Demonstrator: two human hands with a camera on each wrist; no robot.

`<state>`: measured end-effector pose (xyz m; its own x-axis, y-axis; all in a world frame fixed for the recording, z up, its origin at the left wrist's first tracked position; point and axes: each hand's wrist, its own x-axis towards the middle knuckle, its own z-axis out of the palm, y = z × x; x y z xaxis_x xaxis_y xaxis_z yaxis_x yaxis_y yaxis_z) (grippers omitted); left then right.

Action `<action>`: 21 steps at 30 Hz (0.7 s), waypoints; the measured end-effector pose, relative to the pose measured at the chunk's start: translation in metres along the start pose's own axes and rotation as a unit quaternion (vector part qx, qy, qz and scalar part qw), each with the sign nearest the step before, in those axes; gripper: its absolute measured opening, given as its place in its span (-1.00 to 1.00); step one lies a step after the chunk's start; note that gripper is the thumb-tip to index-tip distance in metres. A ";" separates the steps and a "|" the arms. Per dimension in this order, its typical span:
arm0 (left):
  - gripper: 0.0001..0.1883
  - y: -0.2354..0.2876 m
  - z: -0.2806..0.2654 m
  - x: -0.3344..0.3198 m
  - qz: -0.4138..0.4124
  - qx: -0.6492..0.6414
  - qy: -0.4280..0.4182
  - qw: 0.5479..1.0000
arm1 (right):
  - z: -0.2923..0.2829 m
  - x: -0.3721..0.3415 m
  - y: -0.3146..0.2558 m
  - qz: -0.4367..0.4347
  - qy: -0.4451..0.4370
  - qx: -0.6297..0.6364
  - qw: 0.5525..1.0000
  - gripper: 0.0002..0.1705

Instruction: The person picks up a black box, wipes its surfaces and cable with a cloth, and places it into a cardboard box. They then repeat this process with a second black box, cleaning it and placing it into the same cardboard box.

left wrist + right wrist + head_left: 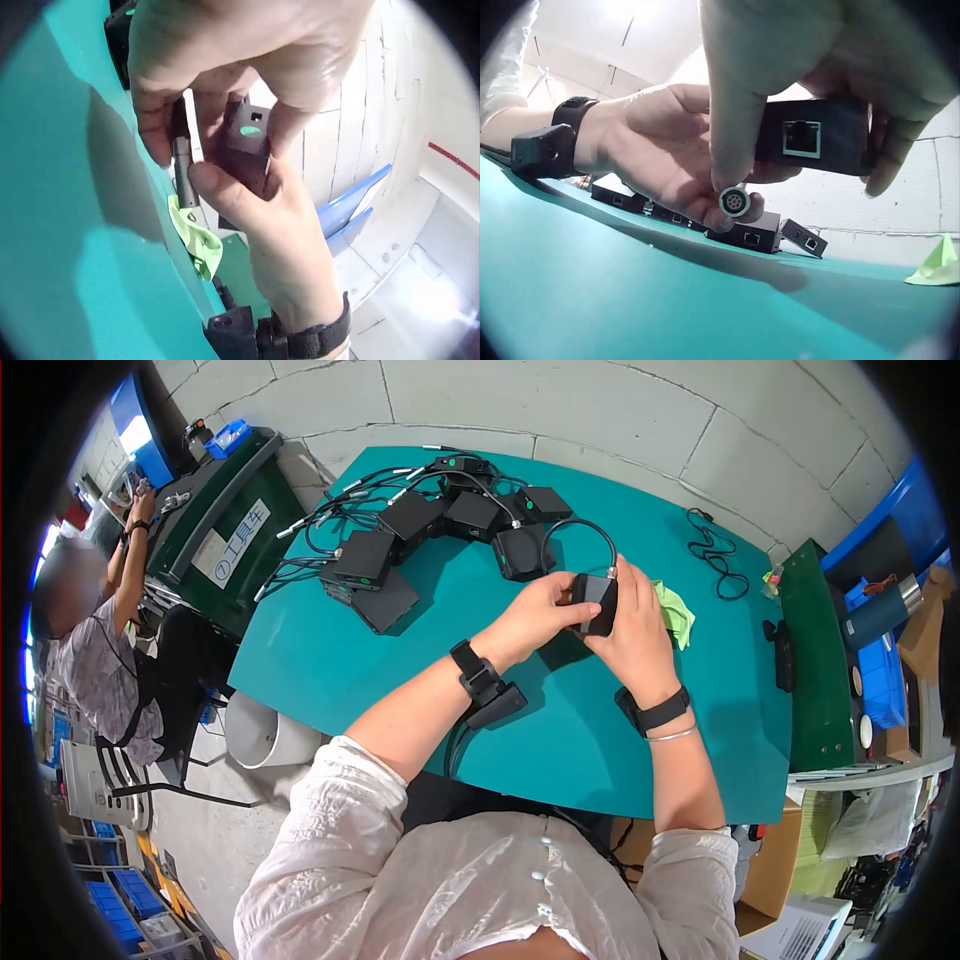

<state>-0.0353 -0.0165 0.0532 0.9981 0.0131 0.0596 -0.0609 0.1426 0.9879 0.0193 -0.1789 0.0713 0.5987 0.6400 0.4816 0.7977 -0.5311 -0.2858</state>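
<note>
The left hand [535,620] and right hand [638,635] together gripped a small black box [594,589] above the bench [350,690], nearer its right edge than its left. A round plug [735,201] showed between them. Other black boxes [408,517] crowded toward the far left corner; a green cloth [676,616] lay beside the right hand.

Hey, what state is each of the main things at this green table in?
Small black rectangular box: held by the left hand and right hand
Round silver-rimmed cable connector: unplugged, face exposed
Black rectangular boxes with cables: clustered, some stacked
Lime-green cloth: crumpled
Thin black cord: loosely looped
</note>
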 end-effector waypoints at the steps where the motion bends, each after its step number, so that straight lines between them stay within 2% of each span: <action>1: -0.60 0.000 0.000 -0.001 -0.008 -0.013 0.007 1.000 | -0.002 -0.001 0.000 -0.001 -0.001 -0.001 1.000 0.10; 3: -0.65 0.013 -0.005 -0.001 0.039 -0.049 0.041 0.997 | -0.009 0.001 0.000 -0.023 0.022 0.073 0.997 0.09; 5: -0.64 0.026 -0.035 0.010 0.052 0.016 0.084 0.995 | -0.014 0.002 0.000 -0.013 0.032 0.087 0.996 0.08; 7: -0.54 0.048 -0.051 0.018 0.129 -0.002 0.183 0.975 | -0.014 0.001 0.004 -0.001 0.037 0.103 0.994 0.07; 9: -0.42 0.056 -0.080 0.039 0.154 0.067 0.320 0.932 | -0.009 0.001 0.011 0.041 0.026 0.146 0.988 0.01; 11: -0.30 0.070 -0.108 0.051 0.105 0.275 0.374 0.880 | -0.007 0.001 0.013 0.051 0.023 0.159 0.986 -0.05; 13: -0.30 0.069 -0.130 0.062 0.068 0.352 0.358 0.862 | -0.004 -0.001 0.017 0.050 0.021 0.165 0.985 -0.10; 15: -0.31 0.046 -0.161 0.081 0.036 0.440 0.367 0.819 | -0.005 -0.001 0.018 0.056 0.019 0.171 0.984 -0.12; 17: -0.31 0.047 -0.163 0.078 0.000 0.362 0.364 0.858 | -0.006 -0.002 0.020 0.064 0.017 0.177 0.982 -0.15; 18: -0.33 0.052 -0.159 0.076 -0.005 0.416 0.375 0.829 | -0.006 -0.001 0.021 0.065 0.015 0.179 0.982 -0.16; 19: -0.33 0.057 -0.154 0.074 -0.003 0.417 0.372 0.830 | -0.006 -0.001 0.021 0.066 0.013 0.181 0.981 -0.17; 21: -0.34 0.068 -0.145 0.067 -0.100 0.573 0.337 0.741 | -0.006 -0.002 0.021 0.073 0.013 0.189 0.979 -0.18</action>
<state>0.0272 0.1373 0.1038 0.7346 0.6507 0.1921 0.5165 -0.7199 0.4635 0.0346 -0.1945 0.0699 0.7099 0.5561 0.4322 0.6769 -0.3692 -0.6368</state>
